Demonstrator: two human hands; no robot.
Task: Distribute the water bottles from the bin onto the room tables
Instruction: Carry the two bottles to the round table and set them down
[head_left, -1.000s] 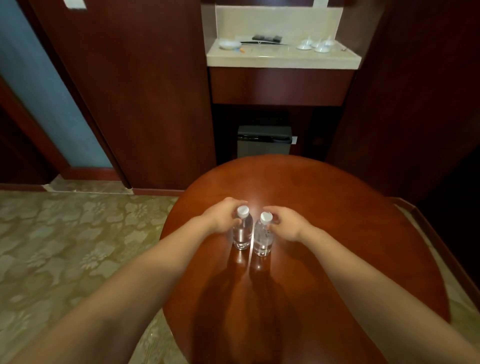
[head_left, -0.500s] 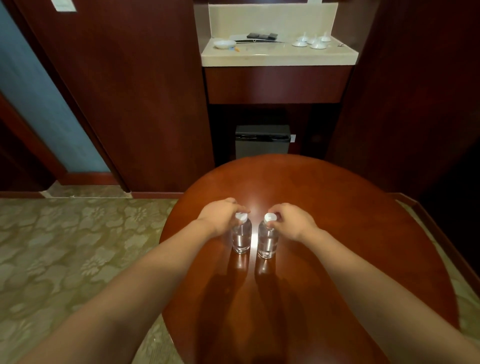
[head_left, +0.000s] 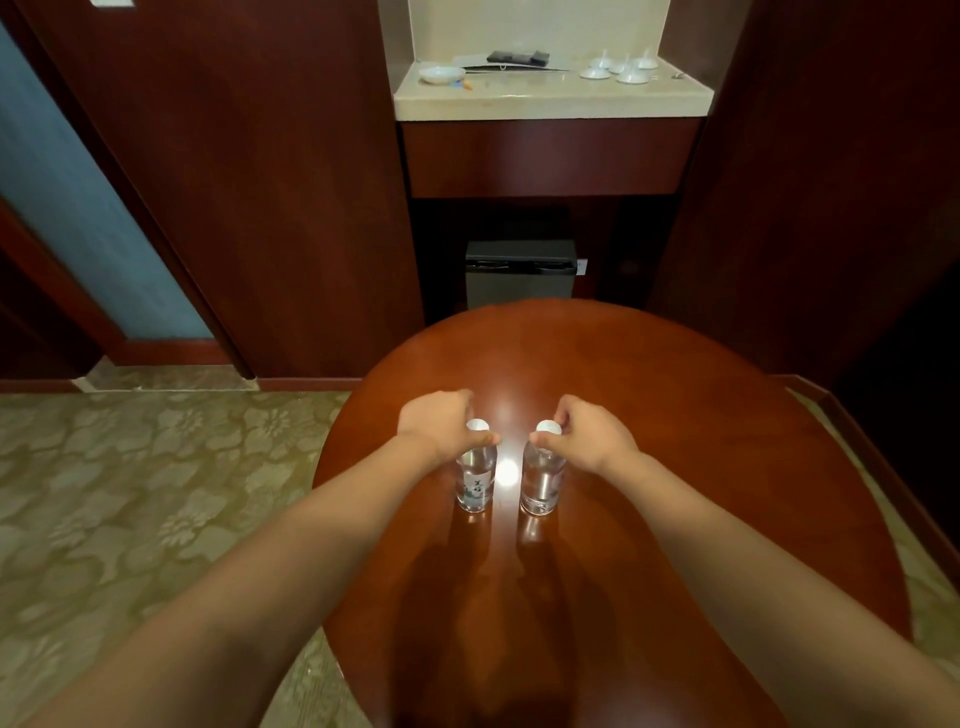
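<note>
Clear plastic, white-capped, the left water bottle (head_left: 475, 480) stands upright midway between the side edges of the round reddish-brown wooden table (head_left: 701, 426), its neck gripped by the left hand (head_left: 441, 423). Just beside it, not touching, stands the matching right water bottle (head_left: 542, 483), with the right hand (head_left: 589, 439) curled round its neck.

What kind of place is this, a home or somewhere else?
Probably a hotel guest room: a stone-topped counter with white cups set out, patterned carpet, and a polished round table where two small water bottles stand.
</note>
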